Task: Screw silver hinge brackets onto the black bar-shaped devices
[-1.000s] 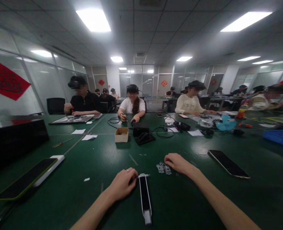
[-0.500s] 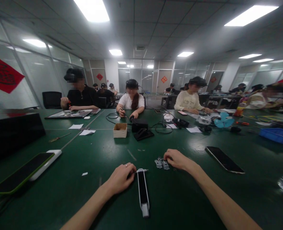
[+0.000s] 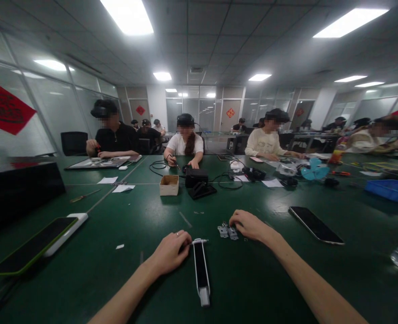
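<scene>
My left hand (image 3: 172,253) rests on the table with its fingers curled together. At its fingertips is a thin pale rod (image 3: 203,241), lying across the top end of a long white-framed device (image 3: 209,288) with a dark middle; the rod's left end is hidden by the fingers. My right hand (image 3: 248,223) is closed too, its fingertips bent down beside several small grey metal parts (image 3: 223,231). What those fingertips hold, if anything, cannot be made out. One tiny piece (image 3: 245,240) lies below this hand.
A dark-screened phone (image 3: 315,225) lies at right, and a green-edged phone (image 3: 33,247) leans on a white block at left. Beyond my hands stand a small cardboard box (image 3: 169,186) and a black stand (image 3: 201,191) with cables. Co-workers sit across the table. A blue tray (image 3: 389,191) is far right.
Both hands stay almost where they were; the right fingertips have shifted very slightly to the left. The view has tilted a little.
</scene>
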A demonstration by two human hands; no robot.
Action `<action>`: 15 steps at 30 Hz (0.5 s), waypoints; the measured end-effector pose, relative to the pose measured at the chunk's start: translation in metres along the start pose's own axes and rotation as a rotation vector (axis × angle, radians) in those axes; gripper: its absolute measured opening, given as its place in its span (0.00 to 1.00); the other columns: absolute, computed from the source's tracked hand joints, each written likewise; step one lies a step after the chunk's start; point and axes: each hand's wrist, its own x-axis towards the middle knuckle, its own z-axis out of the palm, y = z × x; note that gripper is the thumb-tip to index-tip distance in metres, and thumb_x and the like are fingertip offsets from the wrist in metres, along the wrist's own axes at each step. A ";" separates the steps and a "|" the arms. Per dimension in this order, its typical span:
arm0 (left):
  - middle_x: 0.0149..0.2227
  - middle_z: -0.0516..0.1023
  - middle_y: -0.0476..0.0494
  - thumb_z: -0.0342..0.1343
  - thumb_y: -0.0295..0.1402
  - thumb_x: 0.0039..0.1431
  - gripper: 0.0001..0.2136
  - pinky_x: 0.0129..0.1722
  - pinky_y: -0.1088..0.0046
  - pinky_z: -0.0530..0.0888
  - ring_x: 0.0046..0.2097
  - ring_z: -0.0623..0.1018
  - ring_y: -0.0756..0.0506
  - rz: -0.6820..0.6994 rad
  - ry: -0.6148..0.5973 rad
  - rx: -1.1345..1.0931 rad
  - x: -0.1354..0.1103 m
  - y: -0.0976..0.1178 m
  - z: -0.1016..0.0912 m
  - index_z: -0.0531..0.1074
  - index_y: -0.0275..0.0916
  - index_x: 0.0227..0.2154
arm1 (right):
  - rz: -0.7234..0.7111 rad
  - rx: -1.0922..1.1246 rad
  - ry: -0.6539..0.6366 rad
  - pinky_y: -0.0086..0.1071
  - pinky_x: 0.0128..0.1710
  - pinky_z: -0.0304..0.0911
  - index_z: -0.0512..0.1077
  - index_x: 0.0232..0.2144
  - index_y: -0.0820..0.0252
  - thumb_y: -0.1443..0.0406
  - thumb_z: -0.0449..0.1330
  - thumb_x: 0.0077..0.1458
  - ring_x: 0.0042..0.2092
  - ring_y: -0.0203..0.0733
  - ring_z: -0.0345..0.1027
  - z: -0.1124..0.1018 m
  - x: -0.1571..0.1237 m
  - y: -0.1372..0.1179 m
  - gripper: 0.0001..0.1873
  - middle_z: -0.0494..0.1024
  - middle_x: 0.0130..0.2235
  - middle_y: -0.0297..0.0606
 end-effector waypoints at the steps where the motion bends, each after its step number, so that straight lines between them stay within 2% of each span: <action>1: 0.37 0.71 0.46 0.46 0.29 0.60 0.06 0.38 0.71 0.67 0.37 0.70 0.47 -0.001 0.001 -0.002 0.000 0.000 0.000 0.66 0.39 0.38 | 0.010 -0.005 0.008 0.31 0.45 0.59 0.75 0.38 0.58 0.70 0.49 0.56 0.44 0.41 0.65 0.000 0.000 0.000 0.16 0.70 0.41 0.41; 5: 0.38 0.71 0.46 0.46 0.29 0.60 0.07 0.38 0.71 0.67 0.37 0.71 0.47 -0.016 -0.017 -0.003 0.000 0.002 -0.002 0.67 0.39 0.39 | -0.007 0.004 0.035 0.32 0.46 0.58 0.75 0.40 0.58 0.69 0.50 0.57 0.45 0.41 0.64 0.000 0.000 0.003 0.14 0.70 0.43 0.41; 9: 0.37 0.71 0.47 0.46 0.29 0.60 0.06 0.37 0.71 0.66 0.36 0.70 0.47 -0.026 -0.024 0.007 0.000 0.004 -0.005 0.67 0.39 0.38 | -0.009 -0.009 -0.014 0.32 0.46 0.59 0.75 0.41 0.56 0.66 0.52 0.58 0.45 0.42 0.64 -0.003 0.001 -0.001 0.13 0.70 0.43 0.41; 15: 0.36 0.71 0.47 0.46 0.29 0.60 0.06 0.37 0.71 0.66 0.35 0.70 0.48 -0.019 -0.020 0.014 0.000 0.004 -0.004 0.67 0.39 0.38 | 0.086 -0.100 -0.063 0.31 0.45 0.59 0.76 0.38 0.58 0.67 0.55 0.57 0.46 0.43 0.65 -0.012 0.004 -0.010 0.10 0.73 0.43 0.42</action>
